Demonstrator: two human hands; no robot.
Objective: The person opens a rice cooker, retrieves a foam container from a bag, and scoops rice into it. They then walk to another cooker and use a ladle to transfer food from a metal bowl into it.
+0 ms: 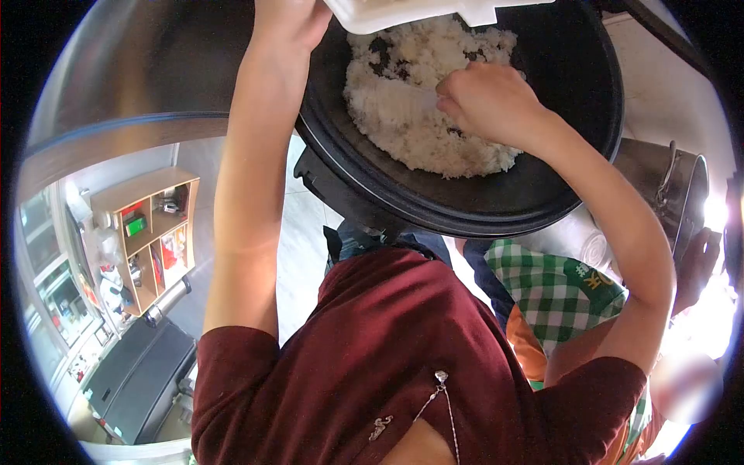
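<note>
Cooked white rice (pixel 418 151) covers much of the bottom of a large black pot (pixel 558 167) in front of me. My right hand (pixel 490 102) is down in the pot, closed, with its curled fingers right at the rice. A pale, flat shape extends left from these fingers and blends with the grains; I cannot tell what it is. My left hand (pixel 293 23), partly cut off by the top edge, grips a white plastic container (pixel 387 14) at its left end. The container hangs over the far part of the pot, and its upper part is out of view.
Close on my right stands a person in a green checked apron (pixel 554 291). A metal pot (pixel 666 178) with a handle is beside the black pot. To the left are a wooden shelf unit (pixel 159 240), a dark box (pixel 143 380) and a large dark curved surface (pixel 163 70).
</note>
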